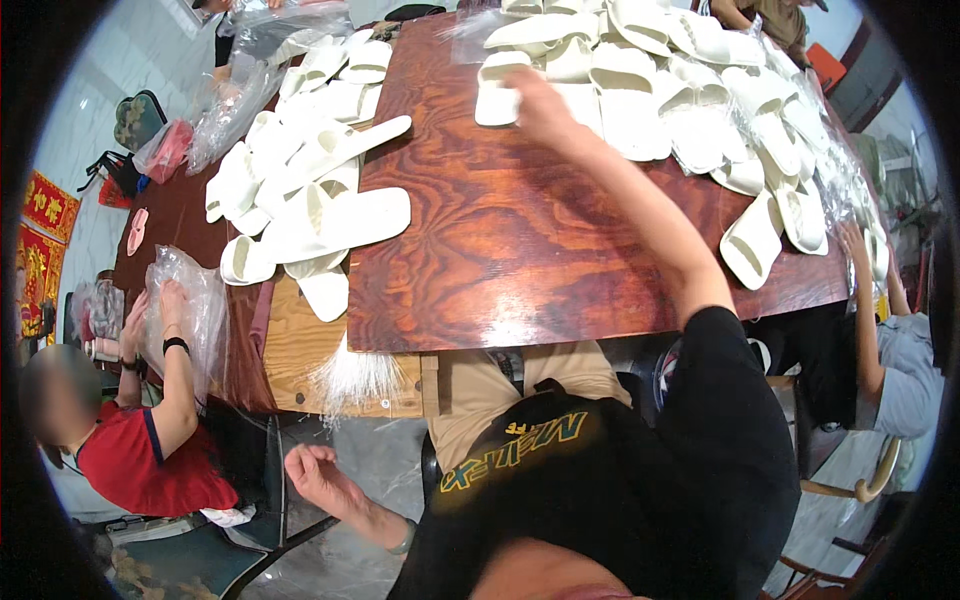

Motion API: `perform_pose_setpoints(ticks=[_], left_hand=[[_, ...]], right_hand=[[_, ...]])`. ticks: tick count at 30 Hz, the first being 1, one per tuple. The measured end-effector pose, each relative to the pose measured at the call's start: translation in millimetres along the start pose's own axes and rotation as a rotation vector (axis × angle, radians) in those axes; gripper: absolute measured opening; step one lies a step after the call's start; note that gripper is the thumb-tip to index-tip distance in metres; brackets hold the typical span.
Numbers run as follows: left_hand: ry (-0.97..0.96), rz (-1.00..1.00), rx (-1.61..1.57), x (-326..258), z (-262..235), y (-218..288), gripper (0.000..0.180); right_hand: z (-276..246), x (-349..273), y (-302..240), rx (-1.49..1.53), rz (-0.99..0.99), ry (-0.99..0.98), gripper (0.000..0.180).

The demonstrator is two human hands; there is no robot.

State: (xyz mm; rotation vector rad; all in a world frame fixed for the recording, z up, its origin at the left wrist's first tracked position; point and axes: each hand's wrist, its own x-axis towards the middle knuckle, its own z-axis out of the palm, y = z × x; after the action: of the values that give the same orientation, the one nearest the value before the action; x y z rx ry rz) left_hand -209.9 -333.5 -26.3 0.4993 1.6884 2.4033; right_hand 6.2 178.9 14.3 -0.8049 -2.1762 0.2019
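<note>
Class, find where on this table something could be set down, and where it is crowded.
Free: the middle of the red-brown table, from its near edge up between the left slipper pile and the right slipper pile, though the right forearm crosses above. Crowded: the far right, where slippers overlap by the right hand.

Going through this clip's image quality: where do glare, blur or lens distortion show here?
Head view: a bright glare patch lies near the front edge of the wooden table; head view: many white slippers look washed out; head view: the right hand looks slightly blurred; head view: fisheye distortion bends straight edges toward the dark rim.
</note>
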Motion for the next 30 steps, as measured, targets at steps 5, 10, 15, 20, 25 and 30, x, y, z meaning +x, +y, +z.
perform_pose_setpoints(ticks=[5, 10, 15, 20, 25, 30], left_hand=[[-0.201, -0.074, -0.045, 5.1, 58.9, -9.2, 0.005], [-0.379, -0.018, -0.018, -10.9, 104.9, 3.7, 0.006], [-0.418, -0.075, 0.051, -25.8, 95.6, 3.3, 0.008], [-0.361, -0.177, 0.102, -30.8, 87.1, -9.5, 0.007], [-0.536, -0.255, 0.203, -30.7, 117.1, -16.0, 0.008], [-0.787, -0.247, 0.202, -39.6, 136.4, -9.7, 0.009]], right_hand=[[-80.2, -36.7, 94.6, -0.650, 0.435, -0.157, 0.052], [-47.5, -10.9, 134.7, -0.643, 0.478, -0.128, 0.046], [-38.0, -13.9, 143.0, -0.604, 0.468, 0.095, 0.035], [-50.2, -44.5, 130.2, -0.481, 0.292, 0.075, 0.035], [-64.9, -64.3, 123.8, -0.309, 0.133, -0.053, 0.044], [-62.9, -56.9, 112.7, -0.340, 0.052, -0.061, 0.042]])
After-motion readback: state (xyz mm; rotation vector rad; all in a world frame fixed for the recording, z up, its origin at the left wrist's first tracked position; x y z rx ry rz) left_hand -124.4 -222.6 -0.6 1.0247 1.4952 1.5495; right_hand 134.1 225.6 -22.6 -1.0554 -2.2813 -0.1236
